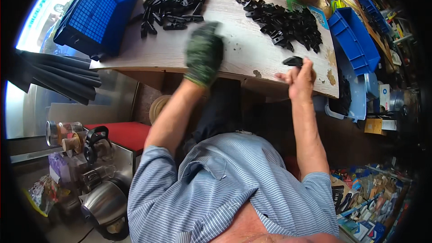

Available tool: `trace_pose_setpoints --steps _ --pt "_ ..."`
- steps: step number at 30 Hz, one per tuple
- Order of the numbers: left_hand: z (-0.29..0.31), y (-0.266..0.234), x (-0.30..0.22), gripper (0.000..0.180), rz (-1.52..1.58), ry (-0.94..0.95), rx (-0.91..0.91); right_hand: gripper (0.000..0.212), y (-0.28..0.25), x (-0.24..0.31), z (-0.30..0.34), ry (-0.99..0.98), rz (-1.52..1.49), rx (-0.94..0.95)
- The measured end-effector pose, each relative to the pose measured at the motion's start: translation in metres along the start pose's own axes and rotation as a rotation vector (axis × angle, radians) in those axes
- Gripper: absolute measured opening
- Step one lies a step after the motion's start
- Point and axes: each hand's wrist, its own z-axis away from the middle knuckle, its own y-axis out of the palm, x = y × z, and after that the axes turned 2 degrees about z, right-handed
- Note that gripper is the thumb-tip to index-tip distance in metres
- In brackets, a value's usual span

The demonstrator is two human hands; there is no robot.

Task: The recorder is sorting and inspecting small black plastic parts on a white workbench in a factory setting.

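Dark pieces (345, 93) in pale bin (359, 104), right hand (300, 79) around black part (293, 61), grip of left hand (204, 54) unclear

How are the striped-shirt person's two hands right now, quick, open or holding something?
Left hand: too blurred to tell.
Right hand: holding a black piece.

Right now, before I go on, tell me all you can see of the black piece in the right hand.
The black piece is small and plastic-looking, tapering toward the picture's left. The bare right hand holds its right end, hiding that part. It sits near the tabletop's front edge; whether it touches the surface is unclear.
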Motion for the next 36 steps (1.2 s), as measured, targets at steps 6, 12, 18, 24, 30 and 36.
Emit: trace_pose_setpoints --steps 6,12,18,24,30,36 --pt "-0.023 -0.043 0.102 0.014 -0.441 0.068 0.266 0.046 -0.072 0.073 -0.067 -0.124 -0.137 -0.495" --pt "-0.015 -0.021 0.045 0.023 -0.323 0.141 0.333 0.034 -0.097 0.062 -0.075 -0.184 0.128 -0.487" --pt "-0.012 0.017 0.002 0.020 -0.187 0.234 0.381 0.052 -0.023 0.039 -0.064 -0.039 0.539 0.064" --pt "-0.010 0.029 -0.014 0.031 -0.155 0.202 0.297 0.039 0.004 0.030 -0.075 -0.182 1.060 0.085" --pt "0.003 0.022 -0.040 0.023 0.116 0.061 0.143 0.034 -0.009 0.021 -0.085 -0.135 1.054 -0.001" --pt "0.026 0.055 -0.097 0.028 0.489 -0.201 0.217 0.024 -0.010 0.016 -0.055 -0.059 0.433 -0.003"
